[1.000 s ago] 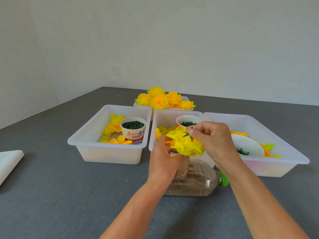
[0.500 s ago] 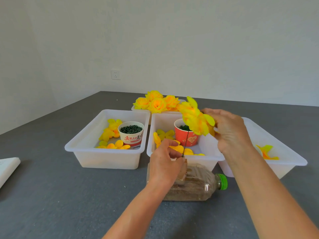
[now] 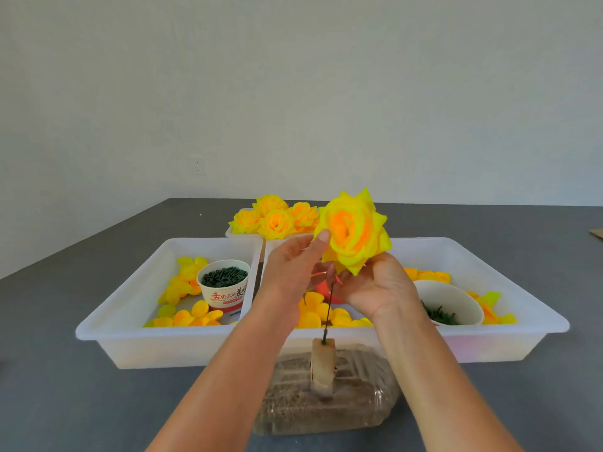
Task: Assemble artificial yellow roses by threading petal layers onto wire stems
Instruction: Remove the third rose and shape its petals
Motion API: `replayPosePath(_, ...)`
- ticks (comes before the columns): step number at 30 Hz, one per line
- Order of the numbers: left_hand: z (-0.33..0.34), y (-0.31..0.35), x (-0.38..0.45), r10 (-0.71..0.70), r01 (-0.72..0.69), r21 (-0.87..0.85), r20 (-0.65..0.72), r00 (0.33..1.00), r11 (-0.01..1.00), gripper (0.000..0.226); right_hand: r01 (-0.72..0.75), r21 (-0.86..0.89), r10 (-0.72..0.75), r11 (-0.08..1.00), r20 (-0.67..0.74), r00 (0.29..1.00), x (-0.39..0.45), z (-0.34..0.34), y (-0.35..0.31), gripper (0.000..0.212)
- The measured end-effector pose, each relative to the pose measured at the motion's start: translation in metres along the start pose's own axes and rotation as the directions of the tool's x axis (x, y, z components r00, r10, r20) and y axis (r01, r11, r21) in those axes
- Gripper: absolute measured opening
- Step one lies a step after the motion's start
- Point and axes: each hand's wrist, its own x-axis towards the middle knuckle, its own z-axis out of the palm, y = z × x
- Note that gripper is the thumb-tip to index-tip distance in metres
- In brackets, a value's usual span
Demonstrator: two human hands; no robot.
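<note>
**Both hands hold a yellow rose above the wire**

Nearest the camera, a clear plastic bottle (image 3: 326,393) filled with brown grain lies on its side on the grey table (image 3: 65,402). A small tan block (image 3: 323,367) is fixed on top of it, and a thin dark wire (image 3: 328,313) stands up from the block, leaning slightly right.

Above the wire, the two hands meet around a yellow rose (image 3: 354,231) with an orange centre, its face turned toward the camera. The left hand (image 3: 293,272) has its thumb pressed against the rose's left edge and its fingers curled behind the bloom. The right hand (image 3: 381,285) cups the rose from below, fingers curled under its lower petals. Whether the wire's top reaches the rose cannot be told, since the hands cover that spot.

Behind the bottle sit two white plastic trays. The left tray (image 3: 107,334) holds loose yellow petals (image 3: 182,285) and a paper cup (image 3: 224,287) of dark green pieces. The right tray (image 3: 522,337) holds more yellow petals (image 3: 326,316), a white bowl (image 3: 453,301) with green bits, and a red cup mostly hidden by the hands.

Farther back, a pile of finished roses (image 3: 275,218) rests on another white tray, near the wall with its socket (image 3: 197,166).
</note>
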Motion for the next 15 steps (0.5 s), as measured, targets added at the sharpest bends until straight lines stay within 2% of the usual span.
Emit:
replayPosePath(3,-0.001,0.0,0.014,-0.017,0.017,-0.035,-0.006,1.0,0.999,0.033,0.014,0.002,-0.014,1.0,-0.014,1.0,0.011,-0.001,0.002,0.023)
replayPosePath(6,-0.003,-0.003,0.029,-0.003,0.002,-0.041,-0.002,1.0,0.999,0.014,0.029,-0.022,-0.03,0.999,-0.004,1.0,0.021,-0.003,0.001,0.019)
replayPosePath(9,-0.005,-0.002,0.044,-0.02,0.02,-0.053,0.007,1.0,0.998,0.019,0.04,-0.047,-0.04,0.998,-0.001,0.999,0.029,-0.007,-0.002,0.019)
replayPosePath(11,-0.008,-0.002,0.057,-0.025,0.025,-0.032,0.007,1.0,0.999,0.013,0.052,-0.069,-0.05,0.996,0.033,0.998,0.034,-0.009,-0.003,0.019)
replayPosePath(15,-0.016,-0.006,0.08,-0.054,0.057,0.045,-0.047,0.997,0.997,0.01,0.168,-0.263,-0.139,0.95,0.125,0.982,0.046,-0.014,-0.005,0.024)
